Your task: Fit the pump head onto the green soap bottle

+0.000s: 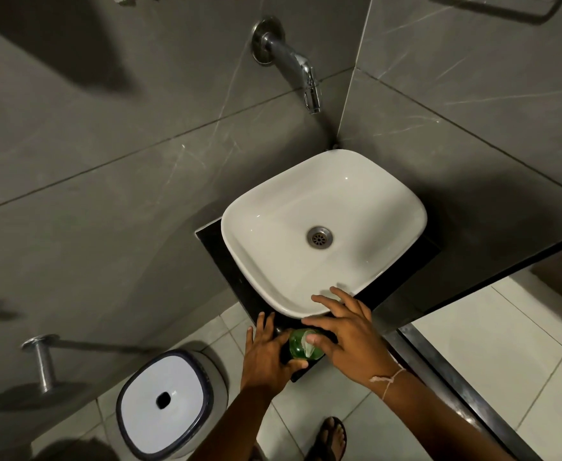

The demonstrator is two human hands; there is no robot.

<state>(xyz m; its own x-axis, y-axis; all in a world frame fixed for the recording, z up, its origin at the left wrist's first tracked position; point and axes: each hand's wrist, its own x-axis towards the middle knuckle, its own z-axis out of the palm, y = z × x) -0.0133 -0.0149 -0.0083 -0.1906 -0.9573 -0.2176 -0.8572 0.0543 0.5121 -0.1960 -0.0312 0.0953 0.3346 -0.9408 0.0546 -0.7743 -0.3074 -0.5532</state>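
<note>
**Pump head meets green bottle at the counter's front corner**

While the left hand (266, 352) wraps the side of the green soap bottle (301, 344), closed around its body with the thumb curling under at 6 o'clock, the right hand (349, 337) comes over from 3 o'clock with fingers spread; its thumb and a fingertip pinch the pale pump head (308, 344) on top of the bottle. Whether the head is fully seated or only resting on the neck cannot be told from above.

The bottle stands on the dark counter (213, 241), just beside the front rim of the white basin (256, 257), at 6 o'clock from the drain (319, 237). A tap (293, 61) juts from the wall at 12 o'clock, and a white-lidded bin (163, 399) sits on the floor at 8 o'clock from the bottle.

Judging by its look, the bottle is translucent plastic: light, fairly stiff, yet likely to flex if squeezed hard, and any soap film would make it slippery. The best hold is low on the body with 1 hand, as now, while the other takes the pump by its collar, not the nozzle, which would swivel. It sits close to the counter's edge, so a hard sideways push could tip it off
</note>
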